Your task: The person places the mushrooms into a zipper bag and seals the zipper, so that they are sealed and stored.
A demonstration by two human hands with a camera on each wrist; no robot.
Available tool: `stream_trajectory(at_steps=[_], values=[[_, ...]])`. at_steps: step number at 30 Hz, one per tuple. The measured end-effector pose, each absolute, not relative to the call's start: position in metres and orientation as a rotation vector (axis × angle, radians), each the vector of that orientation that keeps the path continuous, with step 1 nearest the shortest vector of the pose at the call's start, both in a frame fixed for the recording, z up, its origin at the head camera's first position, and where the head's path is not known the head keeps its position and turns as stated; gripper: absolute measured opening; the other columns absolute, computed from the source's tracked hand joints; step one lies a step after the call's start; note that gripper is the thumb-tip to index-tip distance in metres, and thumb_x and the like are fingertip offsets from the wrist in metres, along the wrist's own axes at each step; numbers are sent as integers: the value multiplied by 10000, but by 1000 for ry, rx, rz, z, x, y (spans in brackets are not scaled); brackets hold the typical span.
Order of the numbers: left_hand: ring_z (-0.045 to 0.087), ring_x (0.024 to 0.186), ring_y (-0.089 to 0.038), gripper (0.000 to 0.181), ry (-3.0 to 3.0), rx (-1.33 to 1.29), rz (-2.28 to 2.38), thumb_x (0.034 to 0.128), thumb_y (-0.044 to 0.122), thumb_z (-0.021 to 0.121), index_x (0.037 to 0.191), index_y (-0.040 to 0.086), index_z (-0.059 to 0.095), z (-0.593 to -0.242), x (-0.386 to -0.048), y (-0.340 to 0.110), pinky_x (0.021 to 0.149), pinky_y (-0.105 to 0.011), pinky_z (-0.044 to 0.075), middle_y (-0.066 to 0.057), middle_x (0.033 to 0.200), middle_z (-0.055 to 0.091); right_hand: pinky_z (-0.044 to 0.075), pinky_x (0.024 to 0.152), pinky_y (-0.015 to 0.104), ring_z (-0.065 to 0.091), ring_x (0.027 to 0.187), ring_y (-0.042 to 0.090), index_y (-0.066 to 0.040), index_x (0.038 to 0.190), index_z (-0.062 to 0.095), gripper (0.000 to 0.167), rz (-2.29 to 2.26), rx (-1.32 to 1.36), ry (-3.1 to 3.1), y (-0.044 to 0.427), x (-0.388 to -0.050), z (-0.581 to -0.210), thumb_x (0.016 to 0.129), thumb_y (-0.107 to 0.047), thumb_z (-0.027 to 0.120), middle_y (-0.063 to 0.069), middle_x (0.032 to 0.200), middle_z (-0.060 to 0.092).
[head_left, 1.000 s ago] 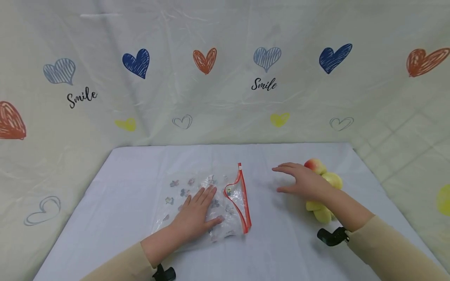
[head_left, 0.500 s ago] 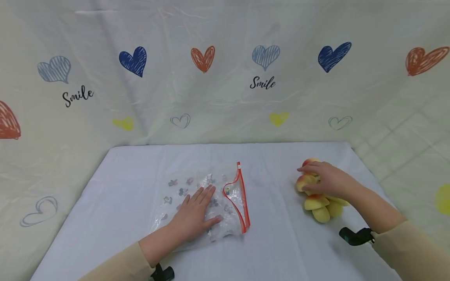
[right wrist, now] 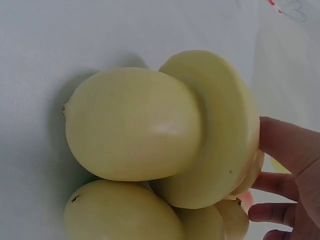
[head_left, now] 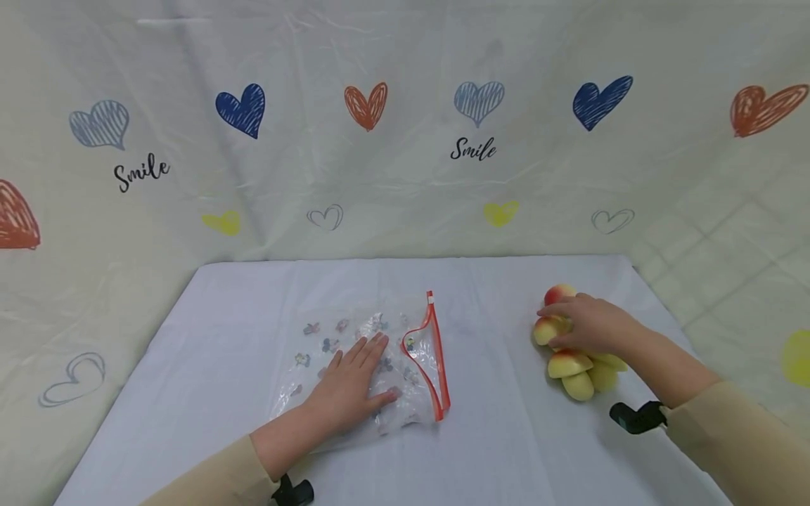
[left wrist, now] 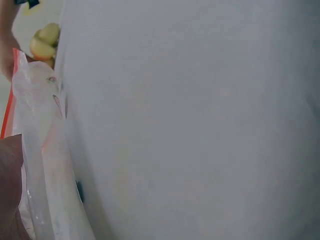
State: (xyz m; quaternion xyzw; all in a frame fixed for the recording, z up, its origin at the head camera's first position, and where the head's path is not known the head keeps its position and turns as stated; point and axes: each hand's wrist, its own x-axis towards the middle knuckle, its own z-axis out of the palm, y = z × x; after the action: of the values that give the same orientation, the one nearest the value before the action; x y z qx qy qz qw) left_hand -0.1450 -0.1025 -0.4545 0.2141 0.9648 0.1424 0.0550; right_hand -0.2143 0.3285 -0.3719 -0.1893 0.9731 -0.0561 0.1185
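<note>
My left hand [head_left: 344, 390] lies flat on a clear plastic bag [head_left: 395, 414] with small printed figures and a red zip edge [head_left: 443, 365], fingers spread. In the left wrist view, part of that hand [left wrist: 10, 185] touches the wrinkled bag [left wrist: 60, 190]. At the right, my right hand [head_left: 598, 323] grips a yellow-red fruit [head_left: 549, 330] in a cluster, with finger and thumb on either side. In the right wrist view, the thumb of the right hand [right wrist: 300, 175] is against a rounded yellow piece [right wrist: 220, 125]; a smooth oval fruit [right wrist: 132, 125] is beside it.
Another red-yellow fruit [head_left: 559, 292] sits behind the right hand, and several yellow ones [head_left: 579, 386] lie in front of it. The table has a white cloth [head_left: 253, 295]. Behind it hangs a pale backdrop [head_left: 405, 183] printed with hearts.
My right hand has moved right and back over the fruits, and its finger and thumb have drawn in around one. My left hand has stayed on the bag.
</note>
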Motion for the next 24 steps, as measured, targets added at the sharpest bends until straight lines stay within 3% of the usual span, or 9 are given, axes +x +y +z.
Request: stream_trajectory(at_steps=[11,24], values=[[132,1512,-287,933,2928,654,425,908,642,565,1609,206,128,-454,-143,-103,1150,-622,172,15,1660,142,486,767,441,553,938,267,-156,1216,711,427,-77,-609,2862,321,-216,-377,806,-225,805,36,1097,702],[136,1511,-288,926,2945,665,423,912,642,558,1608,199,137,-453,-142,-105,1150,-621,174,8,1657,155,478,875,507,558,1067,317,-173,1224,706,434,-122,-809,2967,313,-216,-372,802,-174,807,35,1125,669]])
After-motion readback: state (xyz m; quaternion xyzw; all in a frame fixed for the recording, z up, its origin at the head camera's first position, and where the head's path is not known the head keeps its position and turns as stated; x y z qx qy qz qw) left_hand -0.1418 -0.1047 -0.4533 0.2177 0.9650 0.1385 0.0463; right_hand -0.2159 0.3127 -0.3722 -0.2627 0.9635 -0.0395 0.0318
